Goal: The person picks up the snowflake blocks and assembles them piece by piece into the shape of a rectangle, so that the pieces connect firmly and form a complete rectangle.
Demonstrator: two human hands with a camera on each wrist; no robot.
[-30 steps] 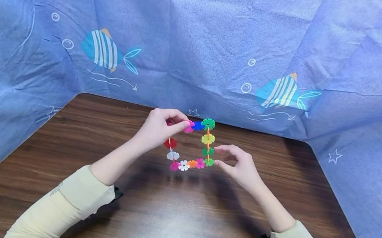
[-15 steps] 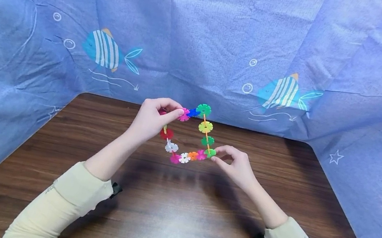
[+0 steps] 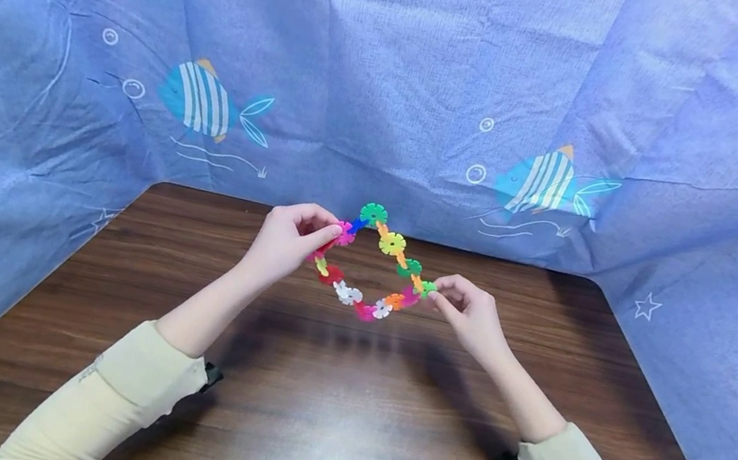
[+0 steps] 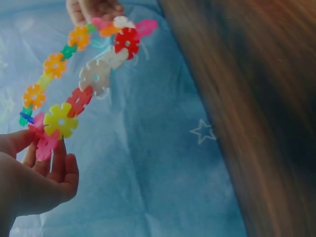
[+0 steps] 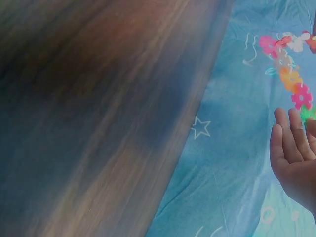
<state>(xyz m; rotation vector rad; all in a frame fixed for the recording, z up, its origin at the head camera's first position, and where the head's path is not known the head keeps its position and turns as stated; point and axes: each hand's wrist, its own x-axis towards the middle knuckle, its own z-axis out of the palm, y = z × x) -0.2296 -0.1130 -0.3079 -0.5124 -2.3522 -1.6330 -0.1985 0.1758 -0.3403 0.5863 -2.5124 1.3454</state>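
Note:
A closed ring of interlocking plastic snowflake discs point(image 3: 392, 244) in green, yellow, orange, pink, white, red and blue hangs above the table between both hands. My left hand point(image 3: 286, 241) pinches a pink disc point(image 3: 343, 233) at the ring's left side. At the opposite side, my right hand point(image 3: 472, 312) pinches a light green disc point(image 3: 428, 289) between thumb and forefinger. In the left wrist view, a yellow disc point(image 4: 60, 121) sits just above the left fingertips. The right wrist view shows the green disc point(image 5: 308, 113) at the right hand's fingertips, partly cut off by the frame edge.
The dark wood-grain table point(image 3: 334, 436) lies under the ring and reflects light near its front. Blue cloth point(image 3: 390, 103) printed with fish, bubbles and stars hangs behind the table and along both sides.
The ring has risen and turned into a diamond shape, its green corner shifting left. The left hand has moved up and left; the right hand has closed onto the light green disc and drawn right.

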